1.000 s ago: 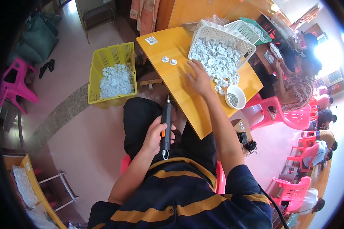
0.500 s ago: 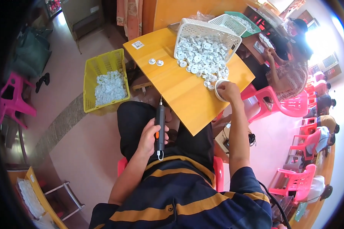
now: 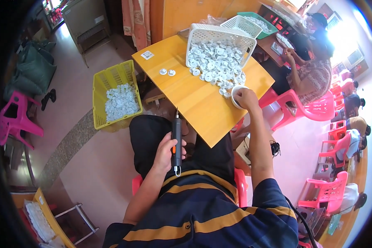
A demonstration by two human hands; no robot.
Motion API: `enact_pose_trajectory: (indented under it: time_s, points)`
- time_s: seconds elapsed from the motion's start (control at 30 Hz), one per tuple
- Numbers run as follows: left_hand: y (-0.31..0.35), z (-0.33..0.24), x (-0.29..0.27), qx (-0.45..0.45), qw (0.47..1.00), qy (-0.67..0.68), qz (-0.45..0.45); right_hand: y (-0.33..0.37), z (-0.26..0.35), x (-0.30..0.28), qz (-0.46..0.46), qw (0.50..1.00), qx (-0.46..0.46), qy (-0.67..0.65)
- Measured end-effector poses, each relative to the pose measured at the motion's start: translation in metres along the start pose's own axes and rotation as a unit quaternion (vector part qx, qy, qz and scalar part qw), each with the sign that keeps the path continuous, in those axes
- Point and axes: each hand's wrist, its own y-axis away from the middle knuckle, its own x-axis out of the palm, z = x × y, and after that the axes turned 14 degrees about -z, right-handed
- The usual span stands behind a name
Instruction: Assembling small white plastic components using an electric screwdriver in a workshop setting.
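So, left hand (image 3: 166, 153) first: your fingers are wrapped firmly round the black driver (image 3: 177, 138), upright over your lap, its tip aimed at twelve o'clock beside the near edge of the yellow table (image 3: 190, 97). No white part sits under that tip.

Over to two o'clock from your lap, and your right hand (image 3: 248, 99) is down at the white bowl (image 3: 234, 101), fingers bent in over the rim; what they have hold of, if anything, and how tightly they're closed, I can't tell.

Now the tally! At one o'clock, a big heap of white parts (image 3: 215, 62) spills from the tipped white basket (image 3: 249, 48). Just two white parts (image 3: 163, 71) lie apart from it, near twelve. Down at half past ten, the yellow crate (image 3: 116, 72) holds plenty of white pieces (image 3: 122, 103) too. Both lots look large, so I'd judge much is left; which counts as done, these small shapes don't show.
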Motion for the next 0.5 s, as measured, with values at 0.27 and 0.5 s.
enact_pose_trajectory:
  time_s: [0.27, 0.5]
  points:
    - [0.001, -0.001, 0.0, 0.003, 1.0, -0.002, 0.002, 0.003, 0.002, -0.01, -0.007, 0.999, 0.021, -0.036]
    - [0.001, -0.003, 0.001, 0.007, 1.0, -0.006, -0.001, 0.003, 0.0, -0.016, -0.051, 0.972, 0.088, -0.211]
